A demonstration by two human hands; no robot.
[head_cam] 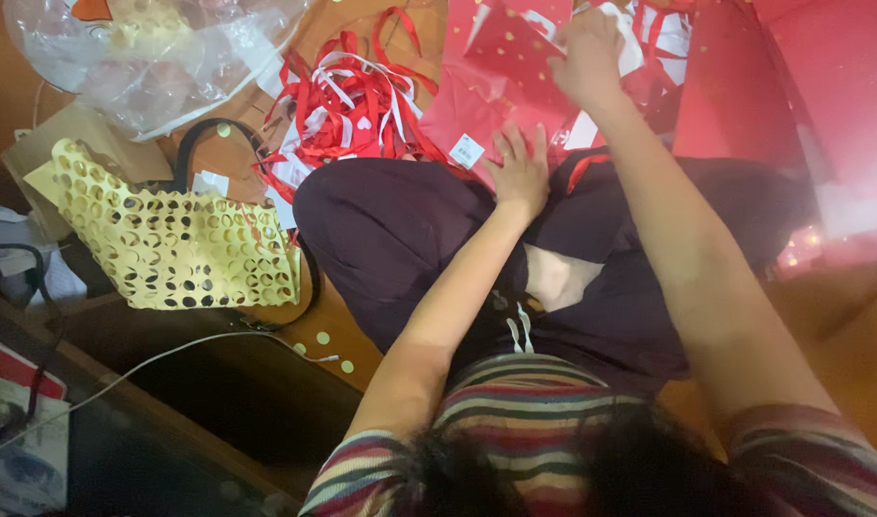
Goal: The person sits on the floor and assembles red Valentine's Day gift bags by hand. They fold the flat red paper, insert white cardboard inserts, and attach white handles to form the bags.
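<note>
left hand (521, 172) flat on near edge of paper sheet (501, 72), above the knee. right hand (587, 53) further out on same sheet. ribbon scraps (347, 101) left of sheet. punched sheet (175, 239) further left, plastic bag (141, 57) behind it.

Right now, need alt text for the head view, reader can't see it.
Seen from above, a seated person presses the left hand flat on a red paper bag dotted with gold, while the right hand pinches its upper edge. A tangle of red and white ribbon scraps lies beside it, with a yellow sheet punched full of round holes further left on the wooden floor.
</note>
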